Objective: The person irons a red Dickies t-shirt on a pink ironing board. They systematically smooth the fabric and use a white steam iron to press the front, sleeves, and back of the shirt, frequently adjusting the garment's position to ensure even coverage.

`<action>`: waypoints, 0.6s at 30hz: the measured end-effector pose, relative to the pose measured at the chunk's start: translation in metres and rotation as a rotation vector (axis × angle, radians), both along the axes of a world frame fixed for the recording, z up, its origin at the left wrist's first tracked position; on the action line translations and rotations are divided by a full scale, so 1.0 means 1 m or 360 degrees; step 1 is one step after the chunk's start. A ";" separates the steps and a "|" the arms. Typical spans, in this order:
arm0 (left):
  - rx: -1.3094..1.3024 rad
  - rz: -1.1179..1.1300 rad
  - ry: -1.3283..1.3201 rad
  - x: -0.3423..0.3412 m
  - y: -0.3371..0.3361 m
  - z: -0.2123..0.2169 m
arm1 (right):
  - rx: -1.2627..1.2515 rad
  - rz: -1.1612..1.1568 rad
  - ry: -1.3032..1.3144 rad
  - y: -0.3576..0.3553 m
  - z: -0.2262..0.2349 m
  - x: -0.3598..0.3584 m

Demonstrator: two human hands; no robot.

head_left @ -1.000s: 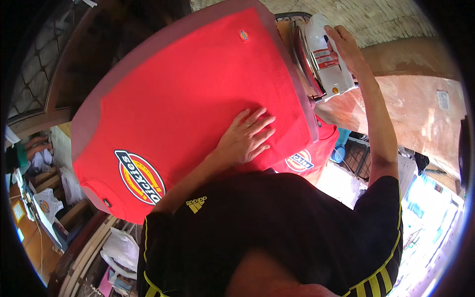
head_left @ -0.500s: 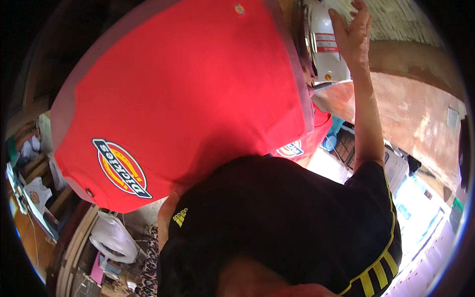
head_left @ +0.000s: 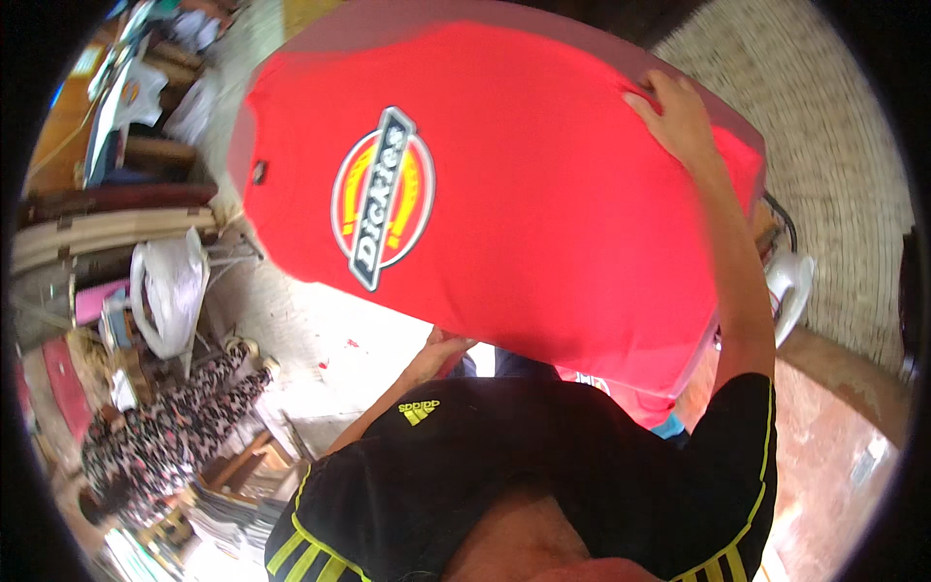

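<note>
Mauve-covered surface carrying one spread red shirt under two hands

Beyond the surface at upper right, one pale ribbed panel is showing, and at lower left one other person in patterned clothes is appearing. The red shirt is lying flat across the surface, displaying one round yellow-and-red emblem crossed by a dark banner and, at the neckline, one small dark label. The right hand is resting open on the far edge, its thumb standing apart from the bent fingers. The left hand is touching the near edge; its fingers are partly hiding there, so I cannot tell whether it is gripping. One white iron is standing beyond the right forearm, partly hidden. Below the surface's right end, one further red cloth is hanging.
</note>
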State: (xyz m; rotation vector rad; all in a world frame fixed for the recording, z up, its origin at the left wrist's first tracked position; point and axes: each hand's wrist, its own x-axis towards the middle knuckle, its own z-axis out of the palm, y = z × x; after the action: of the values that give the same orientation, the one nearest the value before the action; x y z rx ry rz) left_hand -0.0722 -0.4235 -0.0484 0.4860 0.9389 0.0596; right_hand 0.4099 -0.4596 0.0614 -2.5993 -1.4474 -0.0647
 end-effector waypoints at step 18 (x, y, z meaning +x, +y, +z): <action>0.0694 0.0307 -0.0846 -0.140 0.069 0.104 | 0.1966 0.0286 0.2282 -0.080 0.186 -0.145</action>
State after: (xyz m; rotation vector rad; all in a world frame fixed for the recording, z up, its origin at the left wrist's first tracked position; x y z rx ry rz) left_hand -0.2117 -0.3546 0.0555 0.7349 0.4404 0.5517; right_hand 0.2651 -0.5393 0.2478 -0.9373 -0.6126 0.5811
